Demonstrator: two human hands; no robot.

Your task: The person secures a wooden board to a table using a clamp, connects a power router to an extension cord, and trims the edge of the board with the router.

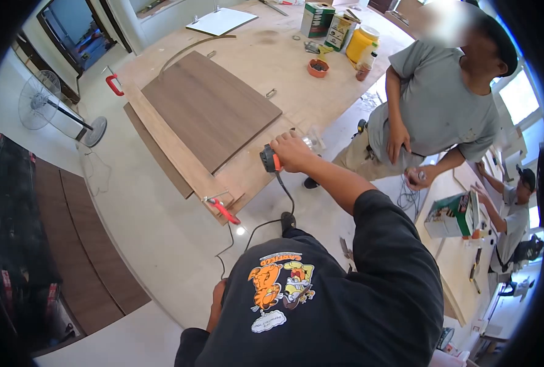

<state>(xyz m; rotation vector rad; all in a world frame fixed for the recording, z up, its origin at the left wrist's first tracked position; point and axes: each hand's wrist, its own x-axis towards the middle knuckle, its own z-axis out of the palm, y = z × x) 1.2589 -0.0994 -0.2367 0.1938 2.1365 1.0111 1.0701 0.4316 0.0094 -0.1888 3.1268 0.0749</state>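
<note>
My right hand (291, 151) is closed around a power tool with a black and orange body (271, 159), over the near right edge of the workbench (296, 113). A black cord hangs from the tool. Left of it, a brown wood panel (211, 110) lies on the bench beside a long light wood strip (174, 134). Red clamps grip the strip's near end (225, 211) and far end (114, 84). My left hand (217, 301) is low at my left side, mostly hidden by my black shirt, its fingers not visible.
A co-worker (443, 104) in a grey shirt stands right of the bench. Behind are an orange bowl (318, 68), cans (316, 20) and a yellow jar (362, 43). A fan (94, 129) stands left. Another person (517, 208) is at a second table (449, 269). Cords cross the floor.
</note>
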